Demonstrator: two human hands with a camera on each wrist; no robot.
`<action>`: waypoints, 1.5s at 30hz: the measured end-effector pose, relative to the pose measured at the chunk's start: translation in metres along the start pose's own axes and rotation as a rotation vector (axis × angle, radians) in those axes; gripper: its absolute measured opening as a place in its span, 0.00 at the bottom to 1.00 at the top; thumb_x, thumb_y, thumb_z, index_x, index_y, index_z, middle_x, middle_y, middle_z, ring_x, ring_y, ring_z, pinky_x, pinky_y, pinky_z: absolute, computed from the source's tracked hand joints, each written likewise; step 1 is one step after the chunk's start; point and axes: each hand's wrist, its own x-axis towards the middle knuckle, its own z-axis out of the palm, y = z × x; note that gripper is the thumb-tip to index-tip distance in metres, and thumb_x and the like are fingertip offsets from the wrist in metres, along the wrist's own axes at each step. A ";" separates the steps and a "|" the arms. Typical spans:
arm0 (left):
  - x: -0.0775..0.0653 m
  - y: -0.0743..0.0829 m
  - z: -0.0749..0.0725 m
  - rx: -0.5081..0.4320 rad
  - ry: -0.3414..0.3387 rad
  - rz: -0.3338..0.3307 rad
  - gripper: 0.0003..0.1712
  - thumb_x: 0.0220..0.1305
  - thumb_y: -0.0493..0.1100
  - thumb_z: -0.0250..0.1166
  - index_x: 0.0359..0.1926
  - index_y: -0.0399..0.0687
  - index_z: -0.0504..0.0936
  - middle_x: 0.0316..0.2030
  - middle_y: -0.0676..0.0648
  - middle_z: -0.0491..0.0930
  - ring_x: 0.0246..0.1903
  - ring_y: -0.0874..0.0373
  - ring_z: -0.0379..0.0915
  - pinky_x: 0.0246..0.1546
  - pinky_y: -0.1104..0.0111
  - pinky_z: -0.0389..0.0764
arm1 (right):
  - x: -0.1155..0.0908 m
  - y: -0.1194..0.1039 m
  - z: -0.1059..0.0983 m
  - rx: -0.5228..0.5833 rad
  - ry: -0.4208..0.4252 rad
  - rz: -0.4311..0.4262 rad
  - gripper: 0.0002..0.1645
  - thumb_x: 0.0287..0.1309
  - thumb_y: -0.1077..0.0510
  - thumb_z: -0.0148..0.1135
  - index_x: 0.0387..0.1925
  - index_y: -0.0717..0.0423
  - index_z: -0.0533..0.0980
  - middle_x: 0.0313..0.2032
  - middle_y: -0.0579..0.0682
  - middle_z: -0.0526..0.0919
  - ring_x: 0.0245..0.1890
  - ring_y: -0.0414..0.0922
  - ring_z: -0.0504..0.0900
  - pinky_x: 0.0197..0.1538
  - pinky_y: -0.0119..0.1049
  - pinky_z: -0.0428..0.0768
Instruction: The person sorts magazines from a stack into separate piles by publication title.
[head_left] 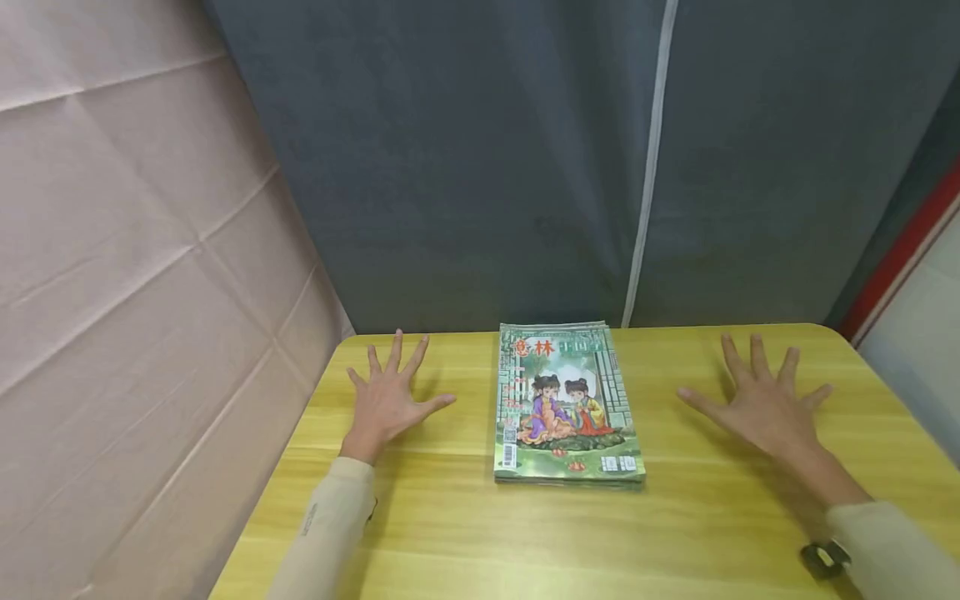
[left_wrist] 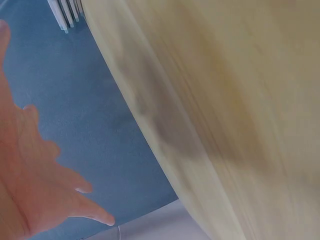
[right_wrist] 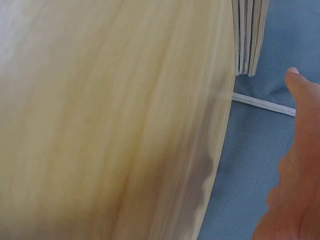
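A stack of magazines (head_left: 562,408) lies on the wooden table, its top cover showing two cartoon figures in robes on a green background. To its left, my left hand (head_left: 386,400) is spread palm down above the tabletop, fingers straight and holding nothing. On the other side, my right hand (head_left: 772,408) is spread the same way, apart from the stack. Both wrist views show a gap between the hand and the table surface, with the hand's shadow on the wood. In the right wrist view the edges of several magazines (right_wrist: 250,37) appear beyond the thumb.
The yellow wooden table (head_left: 450,542) has rounded far corners. Behind it hangs a dark grey curtain (head_left: 465,167) with a pale vertical strip (head_left: 651,167). A creased pinkish cloth (head_left: 135,292) covers the left side. A red-edged panel (head_left: 907,242) stands at the right.
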 end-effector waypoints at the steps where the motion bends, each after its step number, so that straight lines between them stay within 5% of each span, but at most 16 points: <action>1: 0.001 0.001 0.000 -0.003 0.000 0.002 0.65 0.48 0.96 0.49 0.82 0.87 0.35 0.87 0.47 0.34 0.78 0.16 0.40 0.63 0.10 0.41 | -0.001 0.000 0.000 -0.003 0.001 0.001 0.74 0.56 0.13 0.54 0.85 0.39 0.29 0.83 0.69 0.27 0.74 0.85 0.19 0.50 0.99 0.29; 11: 0.004 0.012 0.004 -0.013 0.001 0.025 0.66 0.49 0.95 0.51 0.83 0.84 0.37 0.87 0.46 0.42 0.76 0.13 0.44 0.65 0.11 0.43 | -0.001 -0.001 0.002 -0.023 0.012 -0.018 0.73 0.57 0.13 0.53 0.86 0.39 0.30 0.83 0.70 0.29 0.76 0.85 0.25 0.55 0.98 0.32; 24: 0.008 0.028 0.007 -0.047 -0.023 0.028 0.66 0.50 0.95 0.47 0.83 0.83 0.34 0.87 0.48 0.34 0.78 0.16 0.43 0.69 0.16 0.50 | 0.000 -0.022 0.000 -0.029 0.055 -0.084 0.70 0.59 0.15 0.54 0.86 0.41 0.34 0.84 0.66 0.32 0.80 0.81 0.34 0.65 0.93 0.36; 33: 0.007 0.052 0.003 -0.191 -0.017 0.049 0.65 0.54 0.89 0.56 0.85 0.79 0.38 0.87 0.49 0.32 0.77 0.14 0.38 0.72 0.24 0.61 | 0.003 -0.046 0.006 0.099 0.082 -0.167 0.73 0.62 0.22 0.61 0.86 0.53 0.32 0.84 0.67 0.32 0.84 0.71 0.39 0.80 0.76 0.45; 39: 0.007 0.071 0.005 -0.255 -0.028 0.045 0.66 0.54 0.90 0.55 0.85 0.78 0.36 0.86 0.53 0.29 0.79 0.18 0.29 0.63 0.25 0.74 | 0.000 -0.061 0.012 0.159 0.027 -0.162 0.74 0.64 0.24 0.61 0.85 0.56 0.29 0.85 0.59 0.25 0.84 0.69 0.39 0.64 0.80 0.70; 45: 0.008 0.088 0.007 -0.351 -0.055 0.018 0.66 0.55 0.90 0.55 0.84 0.80 0.32 0.86 0.55 0.29 0.81 0.24 0.27 0.69 0.23 0.63 | -0.001 -0.073 0.019 0.299 -0.049 -0.145 0.76 0.64 0.26 0.64 0.84 0.58 0.26 0.84 0.55 0.23 0.85 0.66 0.36 0.74 0.77 0.61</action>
